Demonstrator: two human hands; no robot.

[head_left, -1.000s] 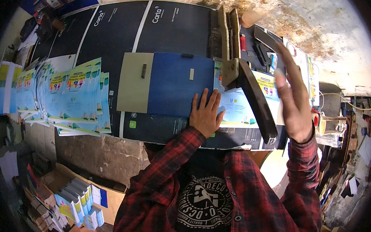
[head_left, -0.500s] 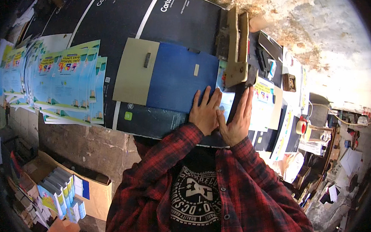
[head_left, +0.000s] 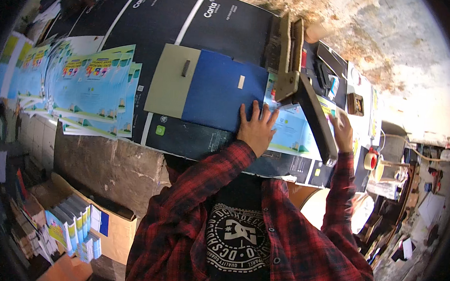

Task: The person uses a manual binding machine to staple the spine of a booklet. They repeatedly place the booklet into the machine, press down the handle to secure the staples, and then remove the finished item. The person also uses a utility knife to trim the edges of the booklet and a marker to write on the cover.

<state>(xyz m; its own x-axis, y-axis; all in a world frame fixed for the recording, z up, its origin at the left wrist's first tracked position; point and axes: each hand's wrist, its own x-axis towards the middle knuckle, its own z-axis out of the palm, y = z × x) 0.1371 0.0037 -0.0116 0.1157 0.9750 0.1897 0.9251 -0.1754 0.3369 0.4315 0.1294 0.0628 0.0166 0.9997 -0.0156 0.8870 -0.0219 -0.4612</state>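
Note:
My left hand (head_left: pixel 256 129) lies flat with spread fingers on the lower right corner of a blue board (head_left: pixel 223 91) and the printed sheet beside it. A beige strip (head_left: pixel 172 80) forms the board's left part. To the right, a dark hinged bar (head_left: pixel 316 118) slants from a worn bracket (head_left: pixel 288 86) across a light-blue printed sheet (head_left: pixel 291 128). Just past the bar is my right hand (head_left: pixel 344 132), off the bar, its slightly bent fingers apart over printed sheets at the right. Blur hides whether its fingertips touch them.
Overlapping printed sheets (head_left: pixel 92 86) cover the table's left part. A tape roll (head_left: pixel 370 161) stands near the right edge, with a small box (head_left: pixel 355 103) farther back. Below left, a cardboard box (head_left: pixel 118 237) stands beside bound booklets (head_left: pixel 76 221).
The dark bar has swung out to a slant, uncovering more of the printed sheet. My right hand has left it and moved right; my left hand has shifted slightly right, fingers spreading.

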